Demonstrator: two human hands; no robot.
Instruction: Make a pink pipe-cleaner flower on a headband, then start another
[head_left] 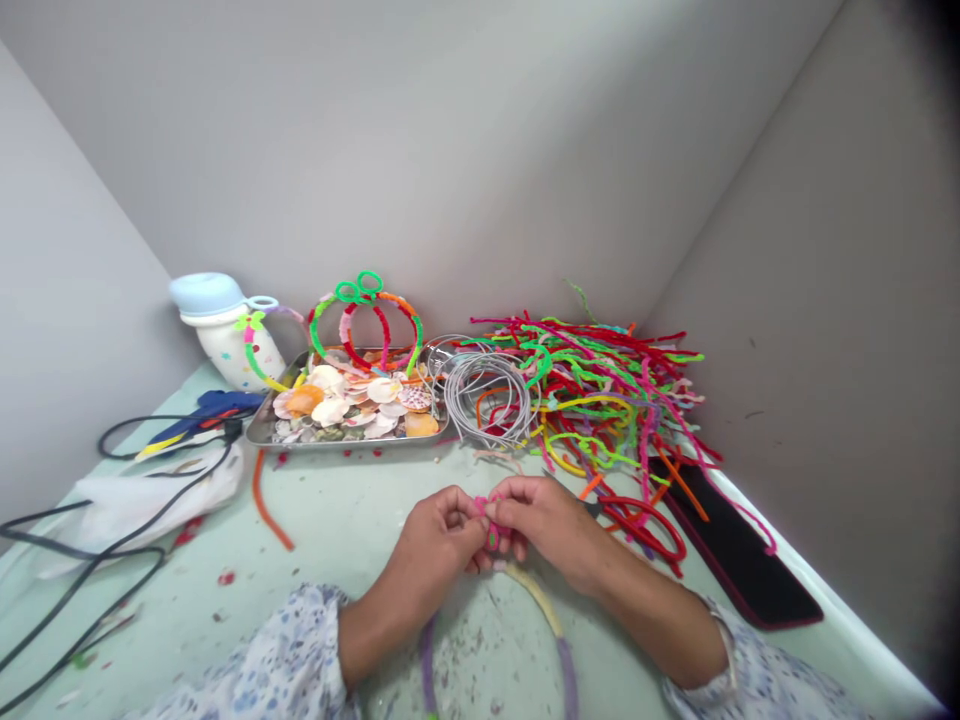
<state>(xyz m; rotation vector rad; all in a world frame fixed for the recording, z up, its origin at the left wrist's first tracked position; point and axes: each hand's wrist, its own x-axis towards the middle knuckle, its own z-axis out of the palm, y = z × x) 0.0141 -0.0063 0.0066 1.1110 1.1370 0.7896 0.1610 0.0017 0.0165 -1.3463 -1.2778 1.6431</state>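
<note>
My left hand point(435, 550) and my right hand point(551, 525) meet over the front middle of the table, fingertips pinched on a small pink pipe-cleaner piece point(493, 537) with a bit of green in it. Below the fingers runs a headband point(564, 665) wrapped in pale yellow and purple fuzzy pipe cleaner. Its two ends point toward me, and its top is partly hidden behind the hands. Whether the pink piece is fastened to the band I cannot tell. Red-handled scissors point(651, 528) lie just right of my right hand.
A metal tray point(352, 445) of seashells point(382, 390) holds finished-looking headbands point(382, 330). Beside it are coiled grey wire point(491, 400) and a heap of pipe cleaners point(607, 390). A white bottle point(236, 345), blue glue gun point(199, 415), black cable point(112, 550) and black mat point(742, 560) flank the sides.
</note>
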